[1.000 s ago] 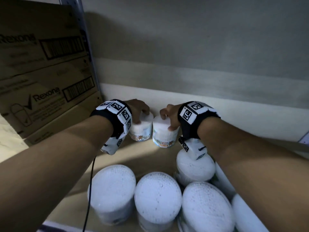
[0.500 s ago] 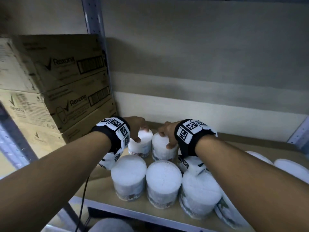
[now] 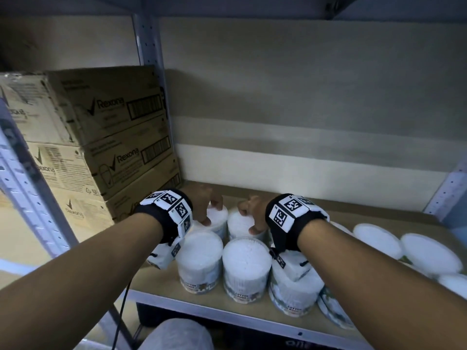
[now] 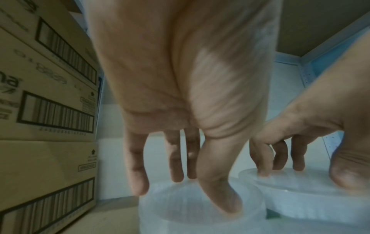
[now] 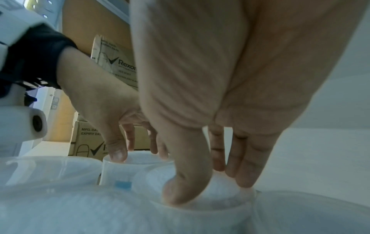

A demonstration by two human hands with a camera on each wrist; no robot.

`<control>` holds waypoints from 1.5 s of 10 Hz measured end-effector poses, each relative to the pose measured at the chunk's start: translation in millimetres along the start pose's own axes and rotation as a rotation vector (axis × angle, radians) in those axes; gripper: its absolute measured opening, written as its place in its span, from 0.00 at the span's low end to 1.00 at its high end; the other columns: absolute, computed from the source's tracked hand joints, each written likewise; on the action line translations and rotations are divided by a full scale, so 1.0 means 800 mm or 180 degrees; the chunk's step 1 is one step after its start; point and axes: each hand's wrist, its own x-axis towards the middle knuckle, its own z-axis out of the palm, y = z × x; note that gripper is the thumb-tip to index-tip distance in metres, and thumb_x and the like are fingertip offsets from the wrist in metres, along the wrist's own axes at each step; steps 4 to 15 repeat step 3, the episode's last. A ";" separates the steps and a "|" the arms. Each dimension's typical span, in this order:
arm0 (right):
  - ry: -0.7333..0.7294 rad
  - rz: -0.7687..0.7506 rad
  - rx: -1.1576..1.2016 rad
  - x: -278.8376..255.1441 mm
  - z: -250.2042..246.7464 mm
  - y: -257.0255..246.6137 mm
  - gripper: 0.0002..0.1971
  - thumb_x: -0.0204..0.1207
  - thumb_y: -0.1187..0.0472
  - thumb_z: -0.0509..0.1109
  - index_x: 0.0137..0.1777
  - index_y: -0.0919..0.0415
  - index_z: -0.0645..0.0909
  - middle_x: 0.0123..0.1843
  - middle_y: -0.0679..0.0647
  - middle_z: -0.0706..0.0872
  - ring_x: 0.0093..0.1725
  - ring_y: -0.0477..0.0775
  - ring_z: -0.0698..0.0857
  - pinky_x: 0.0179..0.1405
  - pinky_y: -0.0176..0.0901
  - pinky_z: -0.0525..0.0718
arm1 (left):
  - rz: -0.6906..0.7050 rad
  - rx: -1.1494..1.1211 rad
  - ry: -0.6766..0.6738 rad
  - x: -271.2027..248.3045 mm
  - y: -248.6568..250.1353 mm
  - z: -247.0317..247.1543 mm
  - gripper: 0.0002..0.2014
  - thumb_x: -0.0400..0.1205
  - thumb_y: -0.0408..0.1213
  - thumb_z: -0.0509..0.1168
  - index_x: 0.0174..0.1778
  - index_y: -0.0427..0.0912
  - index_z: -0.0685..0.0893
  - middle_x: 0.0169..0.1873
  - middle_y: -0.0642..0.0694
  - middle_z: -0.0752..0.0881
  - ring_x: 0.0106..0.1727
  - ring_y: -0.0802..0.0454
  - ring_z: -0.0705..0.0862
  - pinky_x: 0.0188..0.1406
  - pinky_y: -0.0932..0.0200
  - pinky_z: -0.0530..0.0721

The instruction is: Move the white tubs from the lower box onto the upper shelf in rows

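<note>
Two white tubs stand side by side in the back row of the upper shelf (image 3: 379, 215). My left hand (image 3: 203, 210) grips the left tub (image 3: 218, 219) from above, fingertips on its far rim and thumb on the near rim. The right hand (image 3: 252, 218) holds the right tub (image 3: 238, 224) the same way. In the left wrist view the left hand (image 4: 190, 190) reaches down over its tub (image 4: 180, 213). In the right wrist view the right hand (image 5: 212, 186) clasps the lid of its tub (image 5: 210, 212). Three more tubs (image 3: 246, 258) form a front row under my wrists.
Stacked Rexona cardboard boxes (image 3: 108, 147) fill the shelf's left side behind a metal upright (image 3: 149, 46). Several tubs (image 3: 429, 253) lie tilted at the right near another upright (image 3: 449, 188). A wrapped white bundle (image 3: 177, 334) shows below the shelf's front edge.
My head has pulled back, so more of the shelf and boxes shows. Both hands have stayed on the two back tubs, which have not visibly shifted.
</note>
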 end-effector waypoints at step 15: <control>0.0374 0.0159 0.0882 -0.027 -0.005 0.011 0.20 0.76 0.53 0.71 0.66 0.58 0.78 0.70 0.54 0.77 0.67 0.56 0.79 0.66 0.45 0.77 | -0.0257 -0.0464 0.0104 -0.001 0.002 0.001 0.27 0.76 0.34 0.69 0.73 0.47 0.75 0.66 0.48 0.82 0.65 0.50 0.81 0.63 0.59 0.81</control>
